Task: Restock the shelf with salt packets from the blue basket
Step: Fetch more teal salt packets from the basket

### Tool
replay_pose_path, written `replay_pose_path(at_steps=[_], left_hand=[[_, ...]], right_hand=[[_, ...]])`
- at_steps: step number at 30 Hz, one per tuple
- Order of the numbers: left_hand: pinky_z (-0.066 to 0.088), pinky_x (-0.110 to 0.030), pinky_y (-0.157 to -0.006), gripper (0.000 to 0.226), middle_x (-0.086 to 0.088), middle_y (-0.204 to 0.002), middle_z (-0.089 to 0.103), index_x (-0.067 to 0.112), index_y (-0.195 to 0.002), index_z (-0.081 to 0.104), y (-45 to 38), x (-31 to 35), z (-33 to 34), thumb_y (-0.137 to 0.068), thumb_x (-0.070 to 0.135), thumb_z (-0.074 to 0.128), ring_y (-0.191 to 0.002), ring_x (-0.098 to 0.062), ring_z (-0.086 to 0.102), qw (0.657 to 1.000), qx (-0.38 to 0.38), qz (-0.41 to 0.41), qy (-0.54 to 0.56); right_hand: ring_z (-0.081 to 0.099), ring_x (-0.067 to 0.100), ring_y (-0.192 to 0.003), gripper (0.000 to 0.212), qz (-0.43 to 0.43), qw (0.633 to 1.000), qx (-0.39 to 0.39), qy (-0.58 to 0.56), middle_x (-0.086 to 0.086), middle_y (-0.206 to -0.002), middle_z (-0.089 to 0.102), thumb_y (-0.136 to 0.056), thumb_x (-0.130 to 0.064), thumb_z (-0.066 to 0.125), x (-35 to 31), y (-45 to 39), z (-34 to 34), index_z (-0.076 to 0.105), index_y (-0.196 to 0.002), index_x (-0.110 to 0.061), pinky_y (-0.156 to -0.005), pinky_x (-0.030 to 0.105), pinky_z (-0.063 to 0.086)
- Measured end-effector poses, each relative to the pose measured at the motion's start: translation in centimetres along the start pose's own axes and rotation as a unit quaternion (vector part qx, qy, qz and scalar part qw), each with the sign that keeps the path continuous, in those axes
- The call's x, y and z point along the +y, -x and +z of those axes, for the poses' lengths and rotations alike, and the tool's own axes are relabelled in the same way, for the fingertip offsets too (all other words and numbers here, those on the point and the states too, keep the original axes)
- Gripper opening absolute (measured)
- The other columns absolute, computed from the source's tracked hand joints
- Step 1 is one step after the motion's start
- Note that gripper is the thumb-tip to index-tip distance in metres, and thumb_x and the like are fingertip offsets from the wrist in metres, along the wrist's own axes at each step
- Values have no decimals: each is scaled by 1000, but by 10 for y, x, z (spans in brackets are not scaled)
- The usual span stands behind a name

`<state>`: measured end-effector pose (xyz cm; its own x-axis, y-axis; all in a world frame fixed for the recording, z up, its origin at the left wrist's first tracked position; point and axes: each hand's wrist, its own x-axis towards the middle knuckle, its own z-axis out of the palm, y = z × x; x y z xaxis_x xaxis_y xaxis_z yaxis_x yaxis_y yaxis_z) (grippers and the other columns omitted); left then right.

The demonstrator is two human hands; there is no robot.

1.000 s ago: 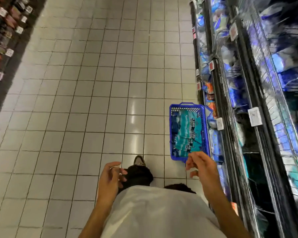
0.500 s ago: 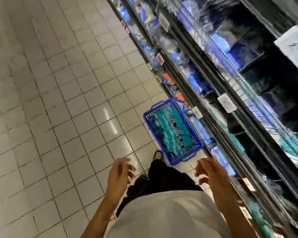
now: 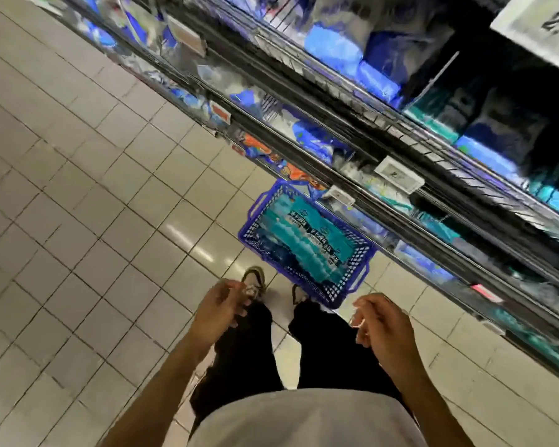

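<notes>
I have stepped closer, so the blue basket [image 3: 307, 243] of salt packets [image 3: 307, 241] now sits at my feet beside the shelf [image 3: 352, 150] on the right; left hand [image 3: 220, 306] and right hand [image 3: 380, 327] loosely curled, empty (nothing picked yet).

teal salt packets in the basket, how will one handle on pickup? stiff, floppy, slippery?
The teal salt packets look like soft film pouches, so one probably sags when lifted by an edge. The glossy wrap suggests it may slip in a light pinch. They lie flat and stacked in the blue basket, so rolling seems unlikely.
</notes>
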<state>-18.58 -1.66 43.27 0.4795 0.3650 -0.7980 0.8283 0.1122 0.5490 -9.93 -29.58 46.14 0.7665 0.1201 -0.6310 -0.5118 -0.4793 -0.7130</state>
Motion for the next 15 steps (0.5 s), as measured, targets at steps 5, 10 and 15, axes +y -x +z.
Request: replay_pose_path(at_steps=[5,10,15], left_hand=[[45,-27,-52,19,-8,-87,72,21,-95,62,-93,4,-3,-106,20,46,-70,-22,66,993,-69,9,-100],[43,-26,-52,11,-9,-80,65,13,-94,55,-174,-10,11,-103,8,52,-68,-23,60,983,-90,2,-157],[46,-10,-53,6,-4,-97,60,15,-100,54,-262,-43,67,-101,9,56,-74,-10,59,949,-164,1,-268]], right_hand=[[67,29,-63,15,30,994,105,5,4,-70,71,-103,-13,54,24,-54,34,64,-92,-8,-54,35,51],[67,32,-92,7,84,984,121,99,7,-93,72,-99,-17,58,78,-123,93,64,-95,-14,-77,37,49],[64,33,-107,6,197,974,78,83,15,-111,69,-98,-21,57,145,-204,152,56,-99,-15,-74,30,36]])
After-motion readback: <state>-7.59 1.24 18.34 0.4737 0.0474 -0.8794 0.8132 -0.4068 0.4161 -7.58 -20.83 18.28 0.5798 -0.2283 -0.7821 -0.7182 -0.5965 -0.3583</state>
